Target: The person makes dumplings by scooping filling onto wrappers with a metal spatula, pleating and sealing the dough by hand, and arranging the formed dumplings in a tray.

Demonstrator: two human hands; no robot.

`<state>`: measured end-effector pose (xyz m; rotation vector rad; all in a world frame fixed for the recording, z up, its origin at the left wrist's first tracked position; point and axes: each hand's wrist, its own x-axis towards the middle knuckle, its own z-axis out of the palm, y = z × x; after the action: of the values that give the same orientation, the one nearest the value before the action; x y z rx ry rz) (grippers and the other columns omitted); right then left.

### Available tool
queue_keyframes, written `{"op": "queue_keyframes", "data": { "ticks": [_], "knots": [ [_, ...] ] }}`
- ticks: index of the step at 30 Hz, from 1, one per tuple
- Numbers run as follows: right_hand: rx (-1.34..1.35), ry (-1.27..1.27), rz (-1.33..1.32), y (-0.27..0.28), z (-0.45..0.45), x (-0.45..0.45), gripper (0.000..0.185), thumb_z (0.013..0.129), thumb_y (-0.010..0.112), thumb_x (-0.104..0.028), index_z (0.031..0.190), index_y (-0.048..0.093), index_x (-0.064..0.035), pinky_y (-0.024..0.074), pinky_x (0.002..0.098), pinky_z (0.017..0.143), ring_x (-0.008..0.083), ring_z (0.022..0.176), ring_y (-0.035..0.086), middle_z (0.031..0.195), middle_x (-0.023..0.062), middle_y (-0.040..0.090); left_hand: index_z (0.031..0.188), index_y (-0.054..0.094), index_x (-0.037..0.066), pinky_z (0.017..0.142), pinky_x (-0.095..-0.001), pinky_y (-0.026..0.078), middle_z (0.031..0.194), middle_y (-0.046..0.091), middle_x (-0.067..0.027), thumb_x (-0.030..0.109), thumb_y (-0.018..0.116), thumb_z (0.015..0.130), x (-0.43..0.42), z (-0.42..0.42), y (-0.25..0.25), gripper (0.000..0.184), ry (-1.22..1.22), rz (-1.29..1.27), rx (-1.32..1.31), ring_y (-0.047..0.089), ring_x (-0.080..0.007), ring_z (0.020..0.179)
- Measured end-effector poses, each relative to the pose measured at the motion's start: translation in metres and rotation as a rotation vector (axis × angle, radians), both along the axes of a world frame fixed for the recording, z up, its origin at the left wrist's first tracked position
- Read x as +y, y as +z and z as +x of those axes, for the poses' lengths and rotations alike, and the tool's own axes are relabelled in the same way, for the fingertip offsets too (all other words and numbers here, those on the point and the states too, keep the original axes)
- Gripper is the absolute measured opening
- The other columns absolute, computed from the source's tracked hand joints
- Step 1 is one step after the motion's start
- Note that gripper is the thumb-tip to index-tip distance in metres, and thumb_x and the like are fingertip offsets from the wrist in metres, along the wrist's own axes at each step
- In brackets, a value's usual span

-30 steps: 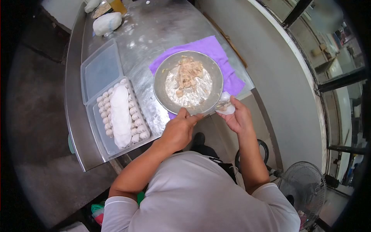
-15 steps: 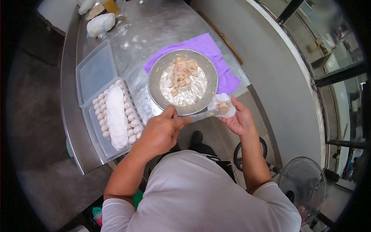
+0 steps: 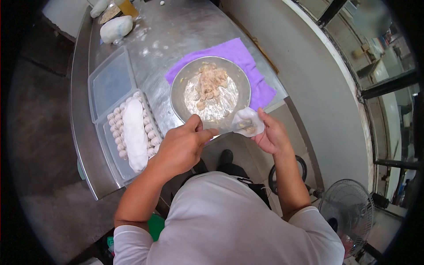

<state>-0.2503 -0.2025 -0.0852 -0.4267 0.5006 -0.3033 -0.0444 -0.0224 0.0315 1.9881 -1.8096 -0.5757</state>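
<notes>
A round white wrapper (image 3: pixel 247 122) with some filling on it rests on the fingers of my right hand (image 3: pixel 274 134), beside the metal bowl's lower right rim. My left hand (image 3: pixel 182 145) is closed on the handle end of a flat spatula (image 3: pixel 225 129), whose other end reaches the filling. Chunky pale filling (image 3: pixel 211 81) lies in the metal bowl (image 3: pixel 177 95), which sits on a purple cloth (image 3: pixel 260 84). To the left, a plastic tray (image 3: pixel 112 160) holds rows of white dumplings (image 3: pixel 118 133) and a long white stack of wrappers (image 3: pixel 134 132).
An empty plastic container or lid (image 3: pixel 110 84) adjoins the tray. A white wrapped bundle (image 3: pixel 116 29) and a yellow bottle (image 3: pixel 127 8) stand at the far left of the metal table (image 3: pixel 154 44). A fan (image 3: pixel 346 207) is at the lower right.
The spatula came from the bowl's edge to the wrapper, and filling now shows on it. Since the middle frame, the wrapper has shifted slightly left and its edges have curled up.
</notes>
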Motion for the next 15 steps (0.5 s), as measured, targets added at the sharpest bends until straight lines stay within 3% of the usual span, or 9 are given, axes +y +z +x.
{"op": "queue_keyframes", "data": {
  "ticks": [4, 11, 14, 15],
  "knots": [
    [0.001, 0.016, 0.039, 0.001, 0.004, 0.000, 0.052, 0.109, 0.042, -0.035, 0.138, 0.049, 0.0072, 0.0508, 0.0476, 0.104, 0.0326, 0.121, 0.062, 0.134, 0.0207, 0.061, 0.119, 0.074, 0.014, 0.065, -0.0403, 0.053, 0.091, 0.056, -0.0091, -0.006, 0.069, 0.077, 0.008, -0.002, -0.015, 0.046, -0.025, -0.101, -0.076, 0.065, -0.0289, 0.077],
    [-0.002, 0.039, -0.001, 0.009, 0.016, 0.007, 0.047, 0.108, 0.048, -0.028, 0.136, 0.050, 0.0098, 0.0530, 0.0453, 0.101, 0.0312, 0.118, 0.064, 0.130, 0.0214, 0.063, 0.120, 0.073, 0.015, 0.066, -0.0406, 0.053, 0.090, 0.055, -0.0096, -0.007, 0.068, 0.078, 0.019, 0.004, -0.002, 0.048, 0.055, -0.048, -0.035, 0.064, -0.0292, 0.078],
    [0.084, 0.005, -0.156, 0.007, 0.016, 0.007, 0.043, 0.107, 0.051, -0.023, 0.134, 0.052, 0.0102, 0.0543, 0.0438, 0.099, 0.0291, 0.116, 0.065, 0.129, 0.0205, 0.063, 0.121, 0.073, 0.012, 0.068, -0.0420, 0.053, 0.093, 0.057, -0.0125, -0.006, 0.067, 0.079, 0.023, 0.016, -0.007, 0.046, 0.081, -0.014, 0.043, 0.065, -0.0322, 0.081],
    [0.082, 0.012, -0.156, 0.007, 0.016, 0.008, 0.043, 0.107, 0.051, -0.023, 0.134, 0.052, 0.0102, 0.0543, 0.0438, 0.099, 0.0291, 0.116, 0.065, 0.129, 0.0205, 0.063, 0.121, 0.071, 0.008, 0.071, -0.0440, 0.054, 0.096, 0.058, -0.0145, -0.004, 0.064, 0.080, 0.022, 0.021, -0.012, 0.043, 0.156, 0.021, -0.047, 0.066, -0.0339, 0.082]
  ]
}}
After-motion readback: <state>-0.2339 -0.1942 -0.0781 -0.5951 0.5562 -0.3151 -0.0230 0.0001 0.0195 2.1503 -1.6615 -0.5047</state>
